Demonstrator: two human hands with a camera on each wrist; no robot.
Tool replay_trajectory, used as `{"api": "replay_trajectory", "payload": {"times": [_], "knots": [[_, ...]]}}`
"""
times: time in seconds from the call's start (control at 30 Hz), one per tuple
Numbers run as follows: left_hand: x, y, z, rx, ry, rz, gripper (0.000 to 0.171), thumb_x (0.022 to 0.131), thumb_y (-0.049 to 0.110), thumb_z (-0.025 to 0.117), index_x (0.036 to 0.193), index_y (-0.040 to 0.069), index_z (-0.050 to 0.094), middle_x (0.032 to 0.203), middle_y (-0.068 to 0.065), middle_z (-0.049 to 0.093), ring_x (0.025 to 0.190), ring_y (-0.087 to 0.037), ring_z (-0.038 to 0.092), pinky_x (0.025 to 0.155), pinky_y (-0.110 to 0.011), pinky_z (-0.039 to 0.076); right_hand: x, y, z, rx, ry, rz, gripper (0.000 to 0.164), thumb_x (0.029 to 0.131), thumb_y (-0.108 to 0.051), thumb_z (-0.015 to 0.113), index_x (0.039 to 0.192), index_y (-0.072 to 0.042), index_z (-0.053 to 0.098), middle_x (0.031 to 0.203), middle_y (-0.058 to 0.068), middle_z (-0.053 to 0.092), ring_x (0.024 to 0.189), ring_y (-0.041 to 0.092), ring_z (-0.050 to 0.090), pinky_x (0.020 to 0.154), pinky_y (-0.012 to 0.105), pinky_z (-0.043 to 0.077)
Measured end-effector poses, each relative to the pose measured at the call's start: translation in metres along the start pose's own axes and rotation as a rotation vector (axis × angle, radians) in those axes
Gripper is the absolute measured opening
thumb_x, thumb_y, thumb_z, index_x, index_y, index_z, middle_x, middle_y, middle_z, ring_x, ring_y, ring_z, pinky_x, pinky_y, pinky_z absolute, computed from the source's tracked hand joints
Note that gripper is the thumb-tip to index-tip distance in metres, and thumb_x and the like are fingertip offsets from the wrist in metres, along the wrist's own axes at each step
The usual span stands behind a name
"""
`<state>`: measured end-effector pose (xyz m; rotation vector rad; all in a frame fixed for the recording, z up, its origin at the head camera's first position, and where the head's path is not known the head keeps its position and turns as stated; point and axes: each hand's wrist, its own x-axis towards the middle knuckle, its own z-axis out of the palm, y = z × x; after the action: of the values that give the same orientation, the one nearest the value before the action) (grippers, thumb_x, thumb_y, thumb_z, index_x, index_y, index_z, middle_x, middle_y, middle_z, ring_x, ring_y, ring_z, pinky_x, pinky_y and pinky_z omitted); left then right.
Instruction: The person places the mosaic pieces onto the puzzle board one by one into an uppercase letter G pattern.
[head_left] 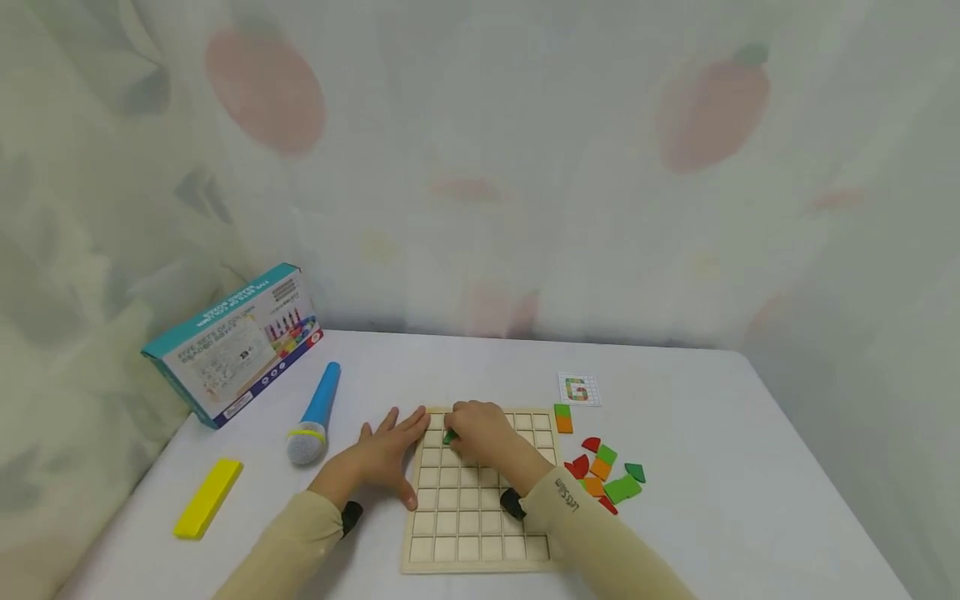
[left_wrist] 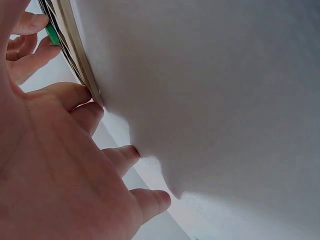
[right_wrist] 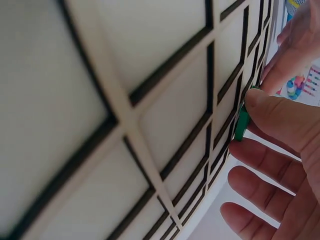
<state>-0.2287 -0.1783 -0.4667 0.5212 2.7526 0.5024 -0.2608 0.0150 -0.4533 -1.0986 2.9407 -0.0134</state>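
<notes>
A wooden grid board [head_left: 468, 523] lies on the white table in front of me, its square cells framed by raised ridges. My left hand [head_left: 381, 462] rests with spread fingers along the board's left side, and in the left wrist view its fingertips [left_wrist: 89, 111] touch the board's edge. Over the upper left cells, my right hand [head_left: 486, 433] pinches a small green piece [right_wrist: 242, 125] between thumb and index finger. The piece stands on edge close over the grid, its full outline partly covered by the fingers. The right hand's other fingers extend loosely beside it.
Right of the board lie several red, green and orange pieces [head_left: 622, 489], with a green-and-orange pair [head_left: 563, 419] by its upper corner. Behind them is a card with a G pattern [head_left: 579, 389]. At left are a toy microphone [head_left: 318, 412], a yellow bar [head_left: 208, 498] and a box [head_left: 240, 346].
</notes>
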Motion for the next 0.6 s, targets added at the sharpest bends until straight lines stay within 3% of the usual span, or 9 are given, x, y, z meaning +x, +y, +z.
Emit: {"api": "replay_trajectory", "payload": {"times": [0.6], "knots": [[0.0024,-0.0034,0.0042,0.021,0.007,0.012,0.13,0.04,0.049,0.087,0.147,0.013,0.024,0.154,-0.003,0.014,0.137,-0.046,0.005,0.093,-0.076,0.006,-0.0028,-0.001,0.0033,-0.004,0.062,-0.024,0.013,0.081,-0.028,0.07,0.092,-0.021,0.069,0.078,-0.009,0.053,0.065,0.005,0.049,0.053,0.019,0.04]]}}
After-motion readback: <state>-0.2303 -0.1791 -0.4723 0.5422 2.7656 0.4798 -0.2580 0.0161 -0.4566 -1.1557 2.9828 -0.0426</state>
